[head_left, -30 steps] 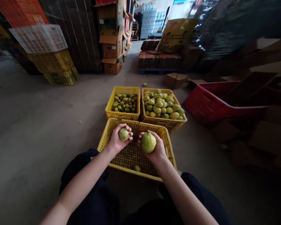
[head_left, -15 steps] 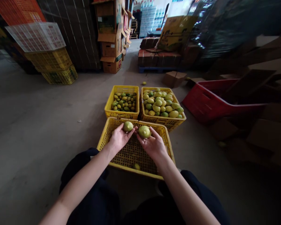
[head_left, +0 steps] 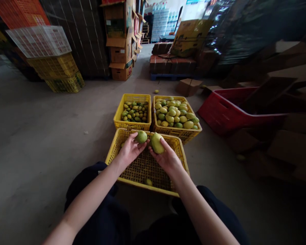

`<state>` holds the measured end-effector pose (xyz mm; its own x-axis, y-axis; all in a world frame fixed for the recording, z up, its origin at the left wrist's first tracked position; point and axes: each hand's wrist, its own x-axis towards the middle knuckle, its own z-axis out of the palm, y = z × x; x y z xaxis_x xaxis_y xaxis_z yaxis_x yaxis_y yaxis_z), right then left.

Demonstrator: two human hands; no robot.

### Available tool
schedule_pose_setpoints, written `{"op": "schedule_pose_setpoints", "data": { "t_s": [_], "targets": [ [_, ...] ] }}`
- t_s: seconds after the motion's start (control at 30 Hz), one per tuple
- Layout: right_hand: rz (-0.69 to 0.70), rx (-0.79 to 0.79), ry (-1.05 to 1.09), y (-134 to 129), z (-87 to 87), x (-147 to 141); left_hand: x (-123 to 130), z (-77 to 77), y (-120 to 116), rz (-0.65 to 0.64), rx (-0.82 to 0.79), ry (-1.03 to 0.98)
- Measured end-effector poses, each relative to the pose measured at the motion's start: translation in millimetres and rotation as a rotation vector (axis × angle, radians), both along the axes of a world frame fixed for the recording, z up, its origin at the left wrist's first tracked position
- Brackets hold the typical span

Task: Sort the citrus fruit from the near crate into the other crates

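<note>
My left hand [head_left: 130, 149] is closed on a green lemon [head_left: 141, 136], held between thumb and fingers. A larger yellow-green lemon [head_left: 157, 143] rests in my right hand [head_left: 167, 158], its thumb lying along the fruit's side. Both hands are above the near yellow crate [head_left: 112, 149], close together. On that crate's slotted floor lies one lemon [head_left: 149, 182] by the near wall; another is partly hidden behind my left hand. Just beyond stand a left yellow crate [head_left: 118, 114] with small green and yellow lemons and a right yellow crate [head_left: 177, 130] heaped with larger ones.
A red bin [head_left: 219, 112] holding cardboard stands at right, beside flattened cartons [head_left: 283, 146]. Stacked crates [head_left: 53, 64] are at far left, and cardboard boxes [head_left: 119, 54] rise behind. A loose lemon [head_left: 156, 91] lies on the floor past the crates.
Both lemons have been turned in my fingers; the right one now stands more upright, tilted. My hands stay over the near crate.
</note>
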<state>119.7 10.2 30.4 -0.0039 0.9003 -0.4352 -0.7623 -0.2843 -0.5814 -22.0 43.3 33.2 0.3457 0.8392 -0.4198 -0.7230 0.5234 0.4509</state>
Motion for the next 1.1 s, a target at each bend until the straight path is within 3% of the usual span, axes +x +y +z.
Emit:
{"op": "schedule_pose_setpoints", "data": {
  "t_s": [0.13, 0.43, 0.57, 0.73, 0.87, 1.1],
  "targets": [
    [0.093, 0.032, 0.010, 0, 0.7, 5, -3, 2.3, -1, -0.027, -0.005, -0.045],
    [0.084, 0.113, 0.104, -1, 3.8, 7, -6, -5.0, 4, -0.173, 0.015, 0.027],
    [0.101, 0.121, 0.126, -1, 3.0, 8, -8, -5.0, 1, -0.231, 0.025, -0.034],
    [0.093, 0.080, 0.172, -3, 2.8, 7, -12, 2.1, -3, -0.118, 0.007, -0.221],
    [0.037, 0.082, 0.160, -4, 2.1, 7, -8, 6.9, -2, 0.017, -0.084, -0.209],
    [0.091, 0.168, 0.261, -1, -4.0, 9, -2, -0.3, -3, 0.014, 0.011, -0.231]
  ]
}}
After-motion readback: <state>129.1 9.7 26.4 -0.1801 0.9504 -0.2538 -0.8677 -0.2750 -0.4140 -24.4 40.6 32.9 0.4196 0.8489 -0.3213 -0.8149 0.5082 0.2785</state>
